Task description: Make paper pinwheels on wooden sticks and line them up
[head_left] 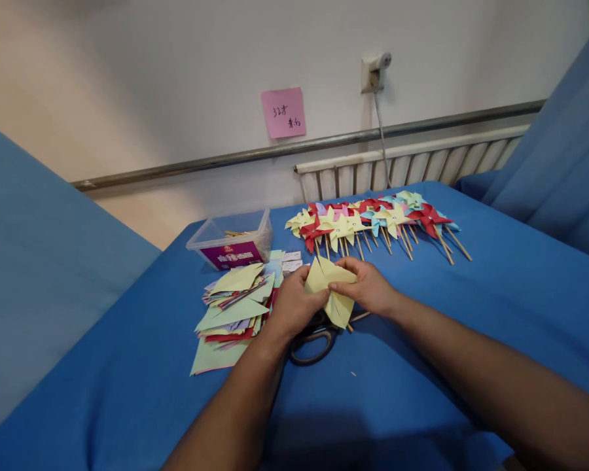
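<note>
A square of pale yellow paper (341, 306) with slits running in from its corners is held up between my two hands. My left hand (297, 304) pinches its left side, the thumb lying on the front. From the right, my right hand (366, 284) grips the sheet with the thumb pressed near its middle. Below the paper, black-handled scissors (314, 347) lie on the blue cloth, partly covered by it. The tip of a thin wooden stick (350, 328) shows just under the sheet's lower corner.
Stacks of coloured paper (235, 307) lie to the left. Behind them stands a clear plastic box (260, 239) containing sticks. Several finished pinwheels (341, 226) on sticks rest at the back of the blue-covered table (495, 281), near a radiator (422, 160) and the wall.
</note>
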